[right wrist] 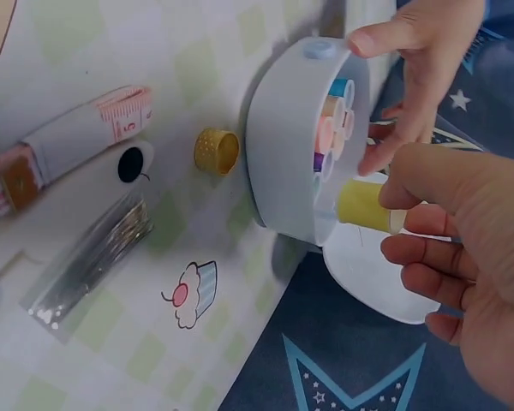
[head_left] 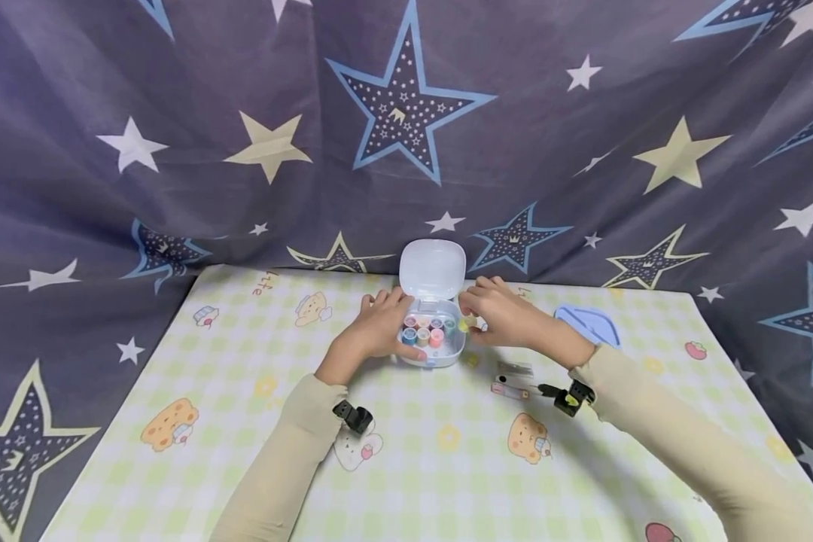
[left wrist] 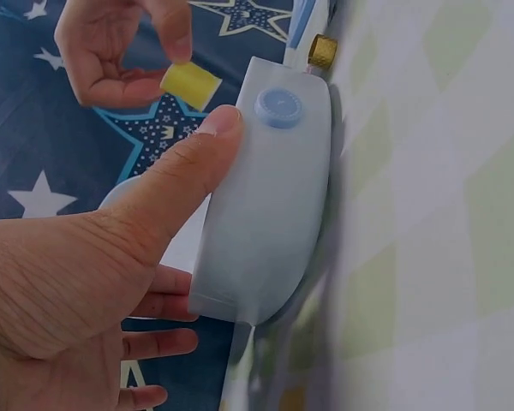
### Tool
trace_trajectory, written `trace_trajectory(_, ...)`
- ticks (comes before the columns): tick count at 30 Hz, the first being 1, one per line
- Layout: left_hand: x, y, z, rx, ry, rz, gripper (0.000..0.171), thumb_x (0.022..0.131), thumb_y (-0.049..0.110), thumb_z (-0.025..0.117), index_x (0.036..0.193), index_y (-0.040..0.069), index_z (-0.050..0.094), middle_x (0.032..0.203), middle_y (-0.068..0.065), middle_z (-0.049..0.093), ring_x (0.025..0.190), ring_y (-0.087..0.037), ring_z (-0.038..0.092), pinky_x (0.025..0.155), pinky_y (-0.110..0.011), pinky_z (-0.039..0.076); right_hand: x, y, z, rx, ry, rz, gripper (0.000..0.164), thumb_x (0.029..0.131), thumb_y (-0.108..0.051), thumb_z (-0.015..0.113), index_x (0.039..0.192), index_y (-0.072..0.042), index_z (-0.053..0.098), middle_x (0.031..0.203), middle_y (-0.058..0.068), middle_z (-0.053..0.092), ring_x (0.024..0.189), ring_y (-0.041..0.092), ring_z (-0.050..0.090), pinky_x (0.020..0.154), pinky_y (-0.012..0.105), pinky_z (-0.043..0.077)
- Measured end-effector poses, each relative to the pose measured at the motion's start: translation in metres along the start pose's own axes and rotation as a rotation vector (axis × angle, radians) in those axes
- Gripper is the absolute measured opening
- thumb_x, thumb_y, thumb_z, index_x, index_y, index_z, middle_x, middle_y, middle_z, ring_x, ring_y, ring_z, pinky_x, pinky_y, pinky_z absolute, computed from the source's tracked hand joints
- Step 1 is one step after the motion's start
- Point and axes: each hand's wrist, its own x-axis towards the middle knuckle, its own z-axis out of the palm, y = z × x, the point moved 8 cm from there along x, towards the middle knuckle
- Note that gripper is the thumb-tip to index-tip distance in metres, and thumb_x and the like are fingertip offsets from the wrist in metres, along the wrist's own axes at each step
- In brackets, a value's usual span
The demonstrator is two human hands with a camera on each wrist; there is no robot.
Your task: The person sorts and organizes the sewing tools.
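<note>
A white plastic box [head_left: 452, 355] stands at the back middle of the table with its lid [head_left: 433, 269] raised. Several coloured thread spools [head_left: 423, 336] sit upright inside it. My left hand [head_left: 374, 328] grips the box at its left side, with the thumb [left wrist: 184, 167] on the front rim and the other fingers farther back. Between thumb and fingertips, my right hand [head_left: 504, 312] pinches a yellow thread spool [right wrist: 360, 205], held tilted at the box's right side near the rim. A blue button-like catch [left wrist: 279, 108] shows on the box front.
Right of the box lie a gold thimble [right wrist: 216, 152], a clear packet of needles [right wrist: 94, 261] and a rolled, pink-marked tape measure [right wrist: 86, 128]. A light-blue flat plastic piece [head_left: 592, 325] rests behind the right forearm. A star-patterned cloth [head_left: 244, 203] hangs at the table's back edge.
</note>
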Motion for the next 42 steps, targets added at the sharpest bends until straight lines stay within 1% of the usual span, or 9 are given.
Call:
trace_trajectory(5, 0.003, 0.001, 0.001, 0.005, -0.018, -0.004, 0.108, 0.072, 0.064, 0.083, 0.152, 0.005, 0.041, 0.143, -0.012, 0.046, 0.128, -0.033, 0.043, 0.105, -0.052, 0.034, 0.007, -0.006, 0.0, 0.005, -0.044, -0.027, 0.025, 0.075, -0.008, 0.081, 0.089, -0.009, 0.061, 0.078, 0.003, 0.06, 0.078, 0.017, 0.041, 0.075, 0.035, 0.03)
trace_trajectory(10, 0.003, 0.0, 0.002, 0.015, -0.031, -0.013, 0.109, 0.072, 0.064, 0.083, 0.153, 0.005, 0.04, 0.144, -0.011, 0.045, 0.129, -0.033, 0.043, 0.106, -0.052, 0.034, 0.014, -0.01, 0.005, -0.007, -0.088, -0.061, 0.023, 0.075, -0.008, 0.08, 0.087, -0.009, 0.059, 0.078, 0.002, 0.06, 0.078, 0.017, 0.043, 0.075, 0.035, 0.033)
trace_trajectory(14, 0.004, -0.001, 0.003, 0.013, -0.03, -0.011, 0.109, 0.073, 0.064, 0.083, 0.153, 0.005, 0.04, 0.144, -0.012, 0.045, 0.129, -0.033, 0.042, 0.105, -0.052, 0.034, 0.018, -0.009, 0.012, -0.037, -0.13, -0.063, 0.023, 0.075, -0.009, 0.081, 0.087, -0.01, 0.061, 0.08, 0.0, 0.063, 0.079, 0.018, 0.046, 0.081, 0.038, 0.04)
trace_trajectory(17, 0.004, -0.002, 0.003, 0.019, -0.03, -0.015, 0.108, 0.073, 0.064, 0.082, 0.153, 0.005, 0.039, 0.144, -0.012, 0.045, 0.129, -0.033, 0.042, 0.105, -0.052, 0.034, 0.021, -0.009, 0.017, -0.066, -0.165, -0.059, 0.024, 0.076, -0.011, 0.083, 0.091, -0.009, 0.064, 0.084, 0.001, 0.067, 0.082, 0.02, 0.049, 0.086, 0.04, 0.043)
trace_trajectory(22, 0.003, -0.004, 0.006, 0.023, -0.037, -0.023, 0.11, 0.072, 0.065, 0.082, 0.154, 0.006, 0.039, 0.143, -0.012, 0.045, 0.129, -0.033, 0.043, 0.106, -0.052, 0.035, 0.023, -0.012, 0.028, -0.126, -0.214, -0.06, 0.025, 0.078, -0.014, 0.082, 0.096, -0.009, 0.066, 0.089, 0.001, 0.069, 0.086, 0.021, 0.053, 0.086, 0.04, 0.044)
trace_trajectory(28, 0.004, -0.005, 0.008, 0.025, -0.04, -0.024, 0.111, 0.072, 0.066, 0.082, 0.154, 0.006, 0.038, 0.144, -0.012, 0.044, 0.13, -0.033, 0.043, 0.106, -0.052, 0.034, 0.025, -0.011, 0.037, -0.142, -0.248, -0.053, 0.025, 0.079, -0.014, 0.083, 0.098, -0.008, 0.067, 0.091, 0.001, 0.069, 0.089, 0.021, 0.054, 0.084, 0.039, 0.044)
trace_trajectory(35, 0.004, -0.004, 0.006, 0.028, -0.036, -0.023, 0.11, 0.072, 0.066, 0.082, 0.154, 0.006, 0.038, 0.145, -0.012, 0.044, 0.131, -0.033, 0.042, 0.107, -0.053, 0.034, 0.027, -0.013, 0.039, -0.161, -0.264, -0.063, 0.023, 0.081, -0.013, 0.082, 0.099, -0.006, 0.069, 0.094, 0.005, 0.071, 0.089, 0.023, 0.055, 0.084, 0.04, 0.044)
trace_trajectory(42, 0.001, -0.003, 0.005, 0.029, -0.046, -0.027, 0.112, 0.072, 0.066, 0.082, 0.155, 0.006, 0.038, 0.145, -0.013, 0.044, 0.13, -0.033, 0.043, 0.107, -0.052, 0.034, 0.028, -0.013, 0.043, -0.189, -0.293, -0.066, 0.018, 0.083, -0.014, 0.08, 0.097, -0.007, 0.07, 0.093, 0.004, 0.07, 0.087, 0.022, 0.054, 0.083, 0.04, 0.043)
